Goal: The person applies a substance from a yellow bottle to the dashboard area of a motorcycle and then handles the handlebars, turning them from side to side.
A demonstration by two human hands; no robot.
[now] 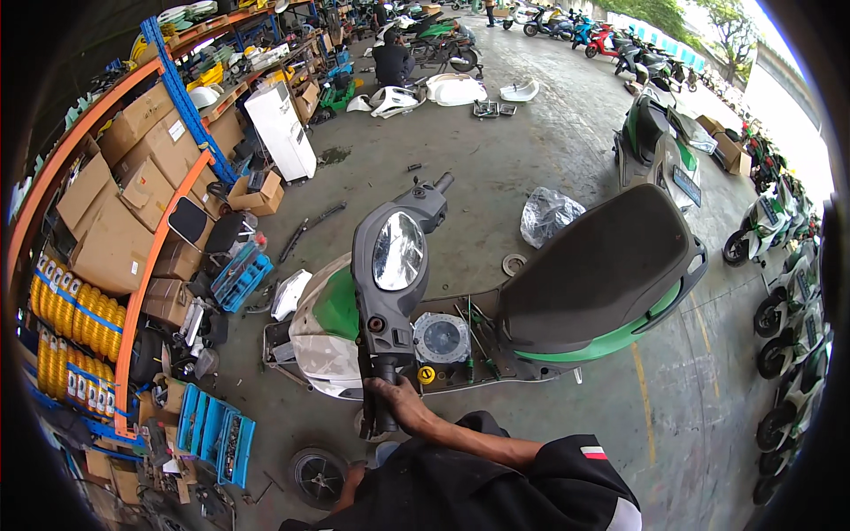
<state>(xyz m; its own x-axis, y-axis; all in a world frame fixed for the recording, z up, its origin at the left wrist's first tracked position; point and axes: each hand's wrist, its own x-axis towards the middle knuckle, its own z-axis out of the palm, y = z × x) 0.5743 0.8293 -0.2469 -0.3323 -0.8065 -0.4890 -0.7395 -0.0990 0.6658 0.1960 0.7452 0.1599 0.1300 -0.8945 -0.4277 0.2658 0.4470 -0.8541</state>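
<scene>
A green and white scooter point(324, 329) stands side-on in front of me, with its handlebar console and oval glossy display point(400, 251) near the middle. My right hand point(403, 403) is wrapped round the black handlebar grip point(384, 372) at the near end. Low down, my left hand point(354, 478) is beside the rim of a small black wheel point(317, 478); its fingers are mostly hidden, and whether it touches the wheel I cannot tell. On the footboard lie several screwdrivers point(478, 332), a yellow round object point(426, 375) and a clear-wrapped disc point(443, 338). The dark seat point(595, 270) extends right.
Orange and blue shelving point(142, 327) with cardboard boxes point(111, 234) lines the left. Blue toolboxes point(215, 434) stand on the floor there. Crumpled clear plastic point(549, 217) and a metal ring point(513, 265) lie beyond the scooter. Another scooter point(655, 146) and a crouching person point(392, 62) are farther off.
</scene>
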